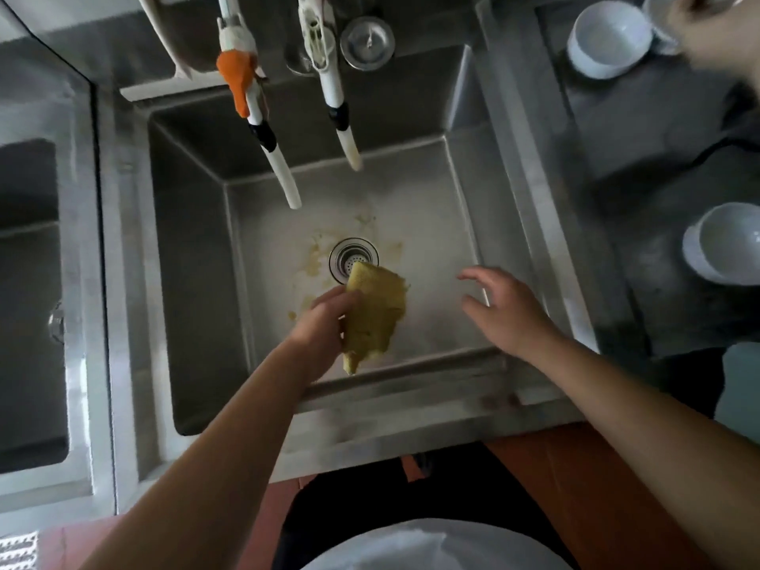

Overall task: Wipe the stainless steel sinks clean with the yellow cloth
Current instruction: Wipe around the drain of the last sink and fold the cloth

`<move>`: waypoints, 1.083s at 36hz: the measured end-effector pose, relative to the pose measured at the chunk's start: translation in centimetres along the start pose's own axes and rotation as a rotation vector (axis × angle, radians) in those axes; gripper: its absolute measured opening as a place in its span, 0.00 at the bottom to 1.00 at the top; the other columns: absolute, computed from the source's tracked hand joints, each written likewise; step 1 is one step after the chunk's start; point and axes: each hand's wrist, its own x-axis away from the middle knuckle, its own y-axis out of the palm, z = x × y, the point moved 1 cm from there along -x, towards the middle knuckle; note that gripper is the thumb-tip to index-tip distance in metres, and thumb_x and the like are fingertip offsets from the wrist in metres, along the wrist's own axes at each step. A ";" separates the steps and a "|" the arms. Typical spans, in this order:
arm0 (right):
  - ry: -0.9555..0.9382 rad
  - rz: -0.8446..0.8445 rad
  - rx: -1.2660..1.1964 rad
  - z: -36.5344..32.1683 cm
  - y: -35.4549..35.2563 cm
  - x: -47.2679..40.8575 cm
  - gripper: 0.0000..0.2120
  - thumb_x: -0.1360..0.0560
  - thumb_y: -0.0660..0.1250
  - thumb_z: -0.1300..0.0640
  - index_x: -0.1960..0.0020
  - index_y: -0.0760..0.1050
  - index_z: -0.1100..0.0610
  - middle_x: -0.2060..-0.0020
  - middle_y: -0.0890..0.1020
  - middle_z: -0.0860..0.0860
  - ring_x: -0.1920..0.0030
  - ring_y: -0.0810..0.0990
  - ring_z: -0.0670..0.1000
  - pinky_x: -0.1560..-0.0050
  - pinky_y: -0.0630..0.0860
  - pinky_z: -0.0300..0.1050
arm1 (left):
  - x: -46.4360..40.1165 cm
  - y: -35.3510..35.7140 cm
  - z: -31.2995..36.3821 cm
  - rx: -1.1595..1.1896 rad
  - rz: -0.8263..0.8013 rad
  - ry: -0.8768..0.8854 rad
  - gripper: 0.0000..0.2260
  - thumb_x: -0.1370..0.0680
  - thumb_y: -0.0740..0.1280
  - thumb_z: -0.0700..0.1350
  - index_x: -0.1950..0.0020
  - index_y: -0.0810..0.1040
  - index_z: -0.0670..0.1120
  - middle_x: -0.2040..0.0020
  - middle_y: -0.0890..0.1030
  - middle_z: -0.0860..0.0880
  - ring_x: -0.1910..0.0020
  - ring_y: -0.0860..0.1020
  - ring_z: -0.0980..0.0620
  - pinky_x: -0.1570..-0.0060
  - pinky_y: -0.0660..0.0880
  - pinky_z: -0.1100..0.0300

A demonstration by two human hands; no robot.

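Observation:
A deep stainless steel sink (197,306) fills the middle of the view, with a round drain strainer (351,259) in its floor and yellowish stains around it. My left hand (325,318) grips a crumpled yellow cloth (376,318) that hangs over the sink floor just below the drain. My right hand (503,310) hovers to the right of the cloth over the sink's right side, fingers spread and holding nothing. A second sink basin (28,306) lies at the far left.
Two white faucet hoses (283,174) (349,148) hang over the sink's back; one carries an orange fitting (238,76). A loose metal drain plug (367,43) sits on the back ledge. White bowls (608,39) (728,244) stand on the right counter, where another person's hand (715,30) holds one.

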 end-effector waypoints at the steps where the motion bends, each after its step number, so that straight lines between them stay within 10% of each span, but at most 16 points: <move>1: 0.022 -0.009 0.035 -0.1 -0.1 -0.9 0.18 0.23 0.66 0.54 0.34 0.75 0.51 0.33 0.76 0.49 0.34 0.74 0.50 0.37 0.67 0.41 | -1.3 -0.2 0.0 0.029 0.015 -0.013 0.19 0.25 0.70 0.45 0.35 0.77 0.42 0.41 0.81 0.38 0.46 0.81 0.38 0.50 0.80 0.43; 6: 0.099 -0.069 0.119 -0.3 1.5 -5.1 0.16 0.23 0.67 0.52 0.35 0.76 0.53 0.34 0.76 0.52 0.34 0.75 0.53 0.33 0.70 0.48 | -8.7 -1.0 -0.1 0.057 0.155 -0.031 0.20 0.23 0.70 0.42 0.31 0.74 0.45 0.42 0.82 0.41 0.52 0.84 0.44 0.59 0.82 0.49; 10: 0.062 -0.032 0.204 -0.6 2.8 -7.4 0.16 0.23 0.67 0.54 0.36 0.77 0.55 0.37 0.78 0.53 0.36 0.76 0.56 0.33 0.70 0.53 | -14.7 -1.6 -0.4 -0.082 0.308 -0.011 0.19 0.22 0.67 0.42 0.31 0.74 0.50 0.44 0.82 0.47 0.49 0.82 0.46 0.46 0.80 0.46; 18: -0.088 0.017 0.386 -0.6 1.8 -13.6 0.21 0.23 0.66 0.53 0.31 0.73 0.52 0.30 0.73 0.51 0.29 0.69 0.53 0.29 0.64 0.57 | -24.2 -2.4 5.1 -0.466 0.603 0.419 0.10 0.22 0.62 0.49 0.43 0.79 0.56 0.56 0.82 0.58 0.54 0.81 0.52 0.56 0.75 0.59; 22: 0.092 -0.097 0.443 1.4 3.5 -16.4 0.26 0.22 0.62 0.48 0.24 0.63 0.47 0.23 0.62 0.49 0.23 0.60 0.52 0.26 0.60 0.57 | -28.5 -2.9 7.6 -0.842 0.646 0.557 0.17 0.22 0.58 0.41 0.37 0.76 0.55 0.41 0.77 0.51 0.41 0.75 0.47 0.43 0.72 0.53; 31: 0.335 -0.298 0.385 7.1 9.1 -14.8 0.30 0.22 0.60 0.45 0.22 0.55 0.44 0.22 0.56 0.46 0.22 0.55 0.53 0.26 0.58 0.62 | -31.3 -0.7 1.8 -1.319 0.291 0.473 0.17 0.20 0.55 0.40 0.31 0.70 0.50 0.43 0.79 0.41 0.47 0.78 0.38 0.56 0.68 0.55; 39: 0.407 -0.223 0.296 9.8 8.6 -12.5 0.30 0.24 0.64 0.48 0.24 0.61 0.47 0.24 0.63 0.47 0.26 0.65 0.54 0.29 0.67 0.56 | -26.3 2.5 -7.1 -1.587 -0.242 0.610 0.25 0.21 0.62 0.41 0.23 0.66 0.49 0.22 0.64 0.47 0.21 0.56 0.50 0.24 0.55 0.51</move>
